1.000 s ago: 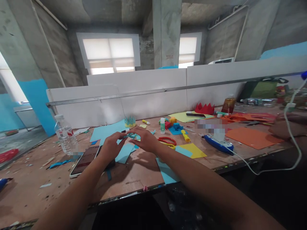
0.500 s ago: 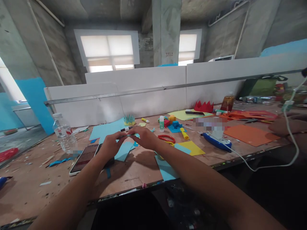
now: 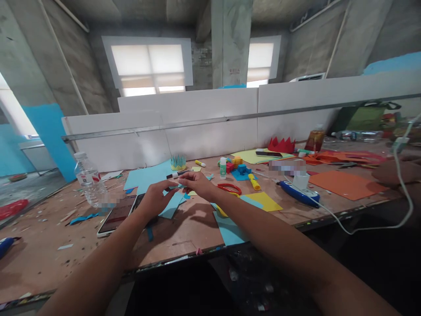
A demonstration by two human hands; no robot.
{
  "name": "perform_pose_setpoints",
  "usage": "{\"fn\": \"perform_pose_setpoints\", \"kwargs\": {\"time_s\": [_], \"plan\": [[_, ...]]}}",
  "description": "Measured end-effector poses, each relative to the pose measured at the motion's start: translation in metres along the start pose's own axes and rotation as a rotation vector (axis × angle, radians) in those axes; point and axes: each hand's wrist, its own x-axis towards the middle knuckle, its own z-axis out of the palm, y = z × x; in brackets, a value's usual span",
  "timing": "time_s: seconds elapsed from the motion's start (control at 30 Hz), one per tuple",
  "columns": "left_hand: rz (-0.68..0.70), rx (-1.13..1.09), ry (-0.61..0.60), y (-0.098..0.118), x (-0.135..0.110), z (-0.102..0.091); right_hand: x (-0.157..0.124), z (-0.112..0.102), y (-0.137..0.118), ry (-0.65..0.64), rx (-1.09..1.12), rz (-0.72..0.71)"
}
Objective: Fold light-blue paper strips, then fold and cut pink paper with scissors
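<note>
Left hand (image 3: 159, 198), right hand (image 3: 199, 186) pinch small blue paper (image 3: 180, 186), fingertips close together. Right arm (image 3: 272, 239) partly hides scissors (image 3: 240, 190); glue stick (image 3: 222, 168) beyond. Phone (image 3: 119, 214) near left hand.

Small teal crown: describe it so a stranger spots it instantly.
Find the white barrier behind the table. In front of it, left of centre and beyond the right hand, stands the small crown. Its teal spikes over a yellow base set it apart from the larger red crown farther right.

At lower left, the tabletop (image 3: 39, 272) gives low passage over a flat white scrap (image 3: 65, 247). The upright bottle (image 3: 90, 184) blocks mid-left, the left hand (image 3: 158, 198) and right hand (image 3: 198, 185) close off the centre, and a white cord (image 3: 378, 228) loops across lower right.
</note>
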Motion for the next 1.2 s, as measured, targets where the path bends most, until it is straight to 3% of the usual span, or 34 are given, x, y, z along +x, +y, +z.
{"fn": "perform_pose_setpoints", "kwargs": {"time_s": [0.2, 0.77, 1.03, 1.2], "plan": [[-0.101, -0.206, -0.036, -0.001, 0.003, 0.004, 0.002, -0.002, 0.003, 0.024, -0.053, -0.118], [-0.264, -0.473, -0.014, -0.011, 0.003, 0.012, -0.001, 0.005, 0.002, 0.047, 0.005, -0.192], [-0.379, -0.717, 0.003, -0.009, 0.003, 0.015, -0.007, 0.005, -0.004, 0.076, -0.424, -0.547], [-0.397, -0.82, -0.017, -0.009, 0.003, 0.014, -0.006, 0.003, -0.003, 0.055, -0.46, -0.589]]}}
